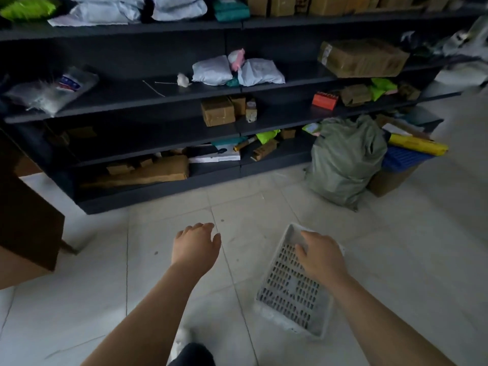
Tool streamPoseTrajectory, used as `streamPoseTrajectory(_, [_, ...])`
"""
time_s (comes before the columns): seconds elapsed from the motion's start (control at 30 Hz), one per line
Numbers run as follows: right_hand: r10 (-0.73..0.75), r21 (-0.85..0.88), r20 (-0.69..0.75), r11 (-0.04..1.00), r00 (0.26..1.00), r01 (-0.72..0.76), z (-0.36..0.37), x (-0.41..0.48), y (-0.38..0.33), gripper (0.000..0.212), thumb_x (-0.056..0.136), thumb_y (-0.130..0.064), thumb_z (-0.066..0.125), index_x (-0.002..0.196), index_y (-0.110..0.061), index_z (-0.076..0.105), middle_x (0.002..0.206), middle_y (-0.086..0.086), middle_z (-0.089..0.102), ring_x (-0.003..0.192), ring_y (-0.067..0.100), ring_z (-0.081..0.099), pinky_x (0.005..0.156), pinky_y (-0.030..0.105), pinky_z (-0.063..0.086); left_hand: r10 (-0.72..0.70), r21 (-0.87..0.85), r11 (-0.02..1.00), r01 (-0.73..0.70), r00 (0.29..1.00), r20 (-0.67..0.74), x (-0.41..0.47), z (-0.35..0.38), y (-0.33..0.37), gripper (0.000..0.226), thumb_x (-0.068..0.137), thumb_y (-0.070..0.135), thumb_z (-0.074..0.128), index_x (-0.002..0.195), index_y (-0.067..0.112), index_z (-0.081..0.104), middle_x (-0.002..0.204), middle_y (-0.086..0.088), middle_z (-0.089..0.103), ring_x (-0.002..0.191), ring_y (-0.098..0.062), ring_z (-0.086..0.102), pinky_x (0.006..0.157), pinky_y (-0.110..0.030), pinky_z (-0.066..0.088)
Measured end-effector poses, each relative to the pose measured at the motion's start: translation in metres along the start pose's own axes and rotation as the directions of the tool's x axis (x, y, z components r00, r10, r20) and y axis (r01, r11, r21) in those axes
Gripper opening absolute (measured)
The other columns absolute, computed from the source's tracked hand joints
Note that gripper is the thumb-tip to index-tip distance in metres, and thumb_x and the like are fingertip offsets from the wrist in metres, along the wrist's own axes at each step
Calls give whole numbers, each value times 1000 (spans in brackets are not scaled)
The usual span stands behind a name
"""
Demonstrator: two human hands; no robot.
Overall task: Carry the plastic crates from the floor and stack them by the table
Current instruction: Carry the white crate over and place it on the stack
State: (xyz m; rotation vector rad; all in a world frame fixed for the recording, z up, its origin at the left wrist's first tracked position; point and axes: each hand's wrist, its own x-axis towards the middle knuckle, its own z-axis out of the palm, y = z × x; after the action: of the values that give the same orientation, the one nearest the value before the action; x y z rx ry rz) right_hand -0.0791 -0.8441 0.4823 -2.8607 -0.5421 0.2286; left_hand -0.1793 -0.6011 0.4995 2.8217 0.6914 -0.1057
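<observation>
A shallow white plastic crate (290, 294) with a slotted bottom hangs tilted over the pale tiled floor, at the lower right of the head view. My right hand (320, 256) is closed over its far right rim and holds it up. My left hand (195, 247) hovers to the left of the crate, palm down, fingers loosely apart, holding nothing. A gap of floor separates the left hand from the crate. No other crate of this kind shows.
Dark shelving (237, 122) full of parcels and cardboard boxes runs across the back. A brown table (29, 220) stands at the left edge. A green sack (343, 162), a blue crate (401, 159) and a yellow roll (417, 145) sit at the right. My foot (184, 339) shows below.
</observation>
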Motion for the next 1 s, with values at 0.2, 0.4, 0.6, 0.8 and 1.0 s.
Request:
streamPoseTrajectory(0.2, [186,45,-61,982,981,-183,19,71,-1,32,91,-33,47,110,-14,64,98,8,70,91,26,64,87,35,45,219,42,974,-223,973,73,122,1,14,41,96,40,34,126,20,55,120,0,63,109,-22,57,96,-34,41])
streamPoseTrajectory(0.4, [433,137,-119,898,893,-417,26,118,-21,39,88,-35,42,110,-11,65,89,10,72,80,27,67,79,34,50,460,111,872,-476,876,141,238,-8,29,41,96,40,33,124,19,56,118,0,64,105,-21,58,93,-33,42])
streamPoseTrajectory(0.6, [662,237,-90,740,744,-630,34,132,-25,40,90,-31,49,121,-8,61,105,14,71,93,32,66,88,38,48,662,119,706,-698,710,242,307,10,65,44,97,40,34,130,19,53,121,-2,63,105,-20,59,91,-32,44])
streamPoseTrajectory(0.8, [809,299,-21,565,587,-769,47,129,-2,29,89,-29,49,113,-20,63,105,5,71,95,26,64,89,33,43,767,57,566,-822,551,329,331,46,133,44,95,40,35,126,16,56,117,-6,65,104,-24,60,91,-34,44])
streamPoseTrajectory(1.0, [887,322,20,430,460,-843,65,139,42,29,88,-32,45,106,-19,63,99,3,71,86,23,64,84,33,45,822,42,443,-895,425,378,347,77,210,41,96,37,37,126,16,55,122,-7,63,110,-26,57,94,-34,40])
